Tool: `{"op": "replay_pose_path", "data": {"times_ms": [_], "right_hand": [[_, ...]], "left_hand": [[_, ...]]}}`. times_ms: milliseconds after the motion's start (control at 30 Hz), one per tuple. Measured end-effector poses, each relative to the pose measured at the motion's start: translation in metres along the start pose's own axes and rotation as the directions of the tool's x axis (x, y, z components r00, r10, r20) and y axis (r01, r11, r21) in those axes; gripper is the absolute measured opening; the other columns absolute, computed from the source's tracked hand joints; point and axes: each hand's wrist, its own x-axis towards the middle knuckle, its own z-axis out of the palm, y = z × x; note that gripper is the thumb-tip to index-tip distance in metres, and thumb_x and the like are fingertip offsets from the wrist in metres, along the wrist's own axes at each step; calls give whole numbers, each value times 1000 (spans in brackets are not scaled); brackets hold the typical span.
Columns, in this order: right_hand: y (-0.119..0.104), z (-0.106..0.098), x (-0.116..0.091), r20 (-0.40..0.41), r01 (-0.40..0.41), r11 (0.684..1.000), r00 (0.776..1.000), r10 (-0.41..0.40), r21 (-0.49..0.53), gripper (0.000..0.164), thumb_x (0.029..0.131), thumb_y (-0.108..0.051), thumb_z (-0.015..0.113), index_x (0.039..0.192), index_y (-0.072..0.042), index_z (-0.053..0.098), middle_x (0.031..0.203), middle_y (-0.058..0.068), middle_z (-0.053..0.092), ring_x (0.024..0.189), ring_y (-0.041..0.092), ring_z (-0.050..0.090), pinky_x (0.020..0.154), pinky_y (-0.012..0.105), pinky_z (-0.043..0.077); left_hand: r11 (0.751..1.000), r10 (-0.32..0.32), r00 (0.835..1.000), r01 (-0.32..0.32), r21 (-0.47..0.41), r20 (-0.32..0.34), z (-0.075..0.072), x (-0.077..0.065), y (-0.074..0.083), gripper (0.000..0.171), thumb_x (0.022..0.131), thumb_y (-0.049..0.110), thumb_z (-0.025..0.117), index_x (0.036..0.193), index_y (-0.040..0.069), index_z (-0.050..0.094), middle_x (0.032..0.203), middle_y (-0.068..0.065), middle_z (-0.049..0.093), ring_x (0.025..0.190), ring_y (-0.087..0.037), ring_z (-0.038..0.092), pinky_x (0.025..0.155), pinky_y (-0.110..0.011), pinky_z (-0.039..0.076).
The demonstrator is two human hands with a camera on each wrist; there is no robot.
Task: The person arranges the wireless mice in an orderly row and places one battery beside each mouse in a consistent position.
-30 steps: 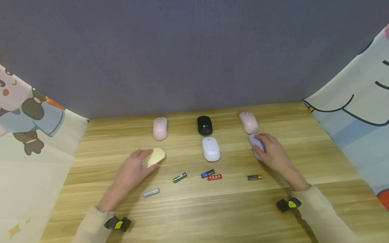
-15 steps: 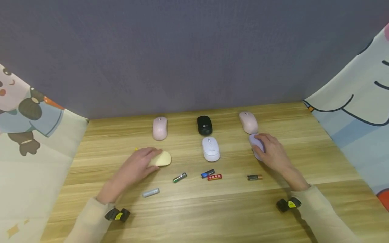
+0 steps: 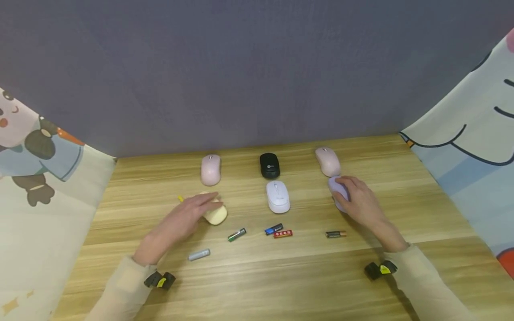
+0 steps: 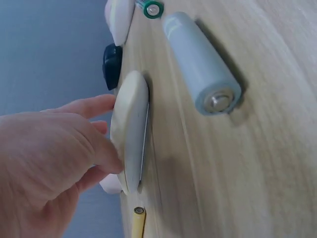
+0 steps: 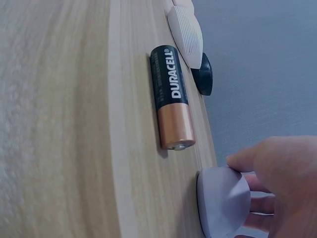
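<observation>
My left hand (image 3: pixel 180 221) lies over the pale yellow computer mouse (image 3: pixel 217 215), its extended fingers across the top. In the left wrist view, fingertips touch the upper shell of this mouse (image 4: pixel 130 134), which sits on the table. A yellow battery (image 3: pixel 180 199) shows just behind that hand, and a grey battery (image 3: pixel 199 254) lies in front of it. My right hand (image 3: pixel 363 205) grips a purple mouse (image 3: pixel 337 189) by its sides, thumb on the near side. In the right wrist view, a black-and-copper battery (image 5: pixel 172 96) lies close to the purple mouse.
Two pink mice (image 3: pixel 210 170) stand along the back, with a black mouse (image 3: pixel 270 165) between them. A white mouse (image 3: pixel 278 196) sits in front of the black one. Mid-table lie a green battery (image 3: pixel 237 234), a blue battery (image 3: pixel 274 229) and a red battery (image 3: pixel 283 234).
The yellow mouse has shifted right and turned, its front end now pointing more toward the wearer. My left fingers have gone from gripping its sides to lying across it. The right hand stays put.
</observation>
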Motion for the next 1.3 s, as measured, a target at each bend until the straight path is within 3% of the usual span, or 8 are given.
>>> {"op": "replay_pose_path", "data": {"times_ms": [133,233,367,500,767,967,1100,1300], "right_hand": [[-1,0,1,3,-4,1000,1000,4,-8,40,98,-16,69,130,6,61,133,32,59,120,53,57,97,69,48],[-2,0,1,5,-6,1000,1000,6,-8,40,98,-15,69,130,7,61,133,33,59,120,53,57,96,70,47],[-2,0,1,7,-9,1000,1000,9,-6,39,98,-14,69,130,8,60,132,33,59,120,53,57,96,70,47],[-2,-1,1,14,-17,1000,1000,17,-8,40,98,-15,69,130,7,60,133,33,59,121,53,56,97,70,47],[-3,-1,1,6,-14,1000,1000,14,-1,40,98,-17,71,130,6,62,133,33,60,121,54,57,97,70,47],[-2,0,1,0,-8,1000,1000,8,-7,40,97,-17,71,129,6,62,131,33,60,120,54,57,96,70,47],[-2,0,1,11,-16,1000,1000,16,-6,41,98,-18,70,130,6,61,133,33,59,121,54,56,98,70,46],[-2,0,1,6,-15,1000,1000,15,-5,40,98,-17,70,130,6,61,133,33,60,121,54,56,98,70,46]], "left_hand": [[997,-76,996,76,-2,-50,2,1,1,67,81,-20,65,144,2,57,151,-24,51,134,-42,55,111,-56,48],[982,-185,975,186,-2,-119,1,5,5,50,96,3,68,143,-6,54,144,-30,56,129,-46,57,110,-58,49],[945,-322,935,326,3,-148,-1,8,13,66,98,37,72,136,-14,56,133,-35,61,123,-50,60,106,-60,51],[920,-387,913,391,11,-128,2,9,18,77,91,47,77,132,-16,57,128,-35,62,118,-50,62,101,-62,53],[925,-379,922,374,-69,-76,12,7,15,74,88,36,82,137,-13,55,137,-36,56,127,-51,56,108,-59,49],[926,-340,940,341,-163,35,5,6,13,69,91,23,79,145,-8,50,152,-34,44,138,-52,46,116,-62,39],[936,-309,949,314,-162,54,2,6,13,63,92,15,78,146,-6,51,154,-34,42,138,-52,46,115,-62,40],[939,-312,949,315,-137,47,2,6,18,68,94,30,77,147,-4,51,157,-34,38,139,-53,45,116,-63,39]]}}
